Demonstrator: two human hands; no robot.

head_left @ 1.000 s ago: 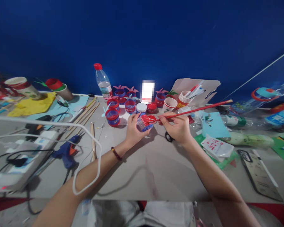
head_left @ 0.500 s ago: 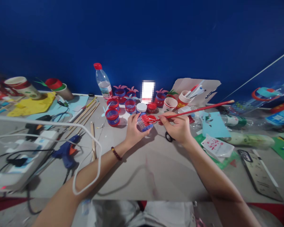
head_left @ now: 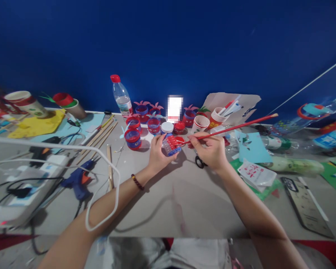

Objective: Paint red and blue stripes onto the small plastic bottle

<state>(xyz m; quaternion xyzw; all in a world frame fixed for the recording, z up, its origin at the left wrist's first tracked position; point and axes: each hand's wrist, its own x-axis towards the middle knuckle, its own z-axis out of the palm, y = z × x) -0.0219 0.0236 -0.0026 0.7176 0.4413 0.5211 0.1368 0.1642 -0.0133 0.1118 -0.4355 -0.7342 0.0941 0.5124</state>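
My left hand (head_left: pixel 157 155) is closed around a small clear plastic bottle piece (head_left: pixel 172 145), painted red on one part and blue on another. A red-handled paintbrush (head_left: pixel 235 127) is pinched in my right hand (head_left: pixel 211 151), its handle slanting up to the right. The brush tip meets the red-painted side of the bottle piece. Just behind it sits a round container of red paint (head_left: pixel 180 139), partly hidden. Near my hands stand a white-lidded jar (head_left: pixel 167 127), a red-topped jar (head_left: pixel 179 127) and several red-and-blue painted cups (head_left: pixel 133 141) with eyes.
On the left lie a blue glue gun (head_left: pixel 80 181), a white power strip (head_left: pixel 44 188) and wooden sticks (head_left: pixel 100 140); a white cable (head_left: pixel 118 186) loops over my left forearm. To the right are paper cups (head_left: pixel 201 124), plastic bottles, scissors handles (head_left: pixel 199 161) and a phone (head_left: pixel 306 207).
The brush handle's far end has lifted slightly and shifted a little right. Both hands keep nearly the same place and hold.
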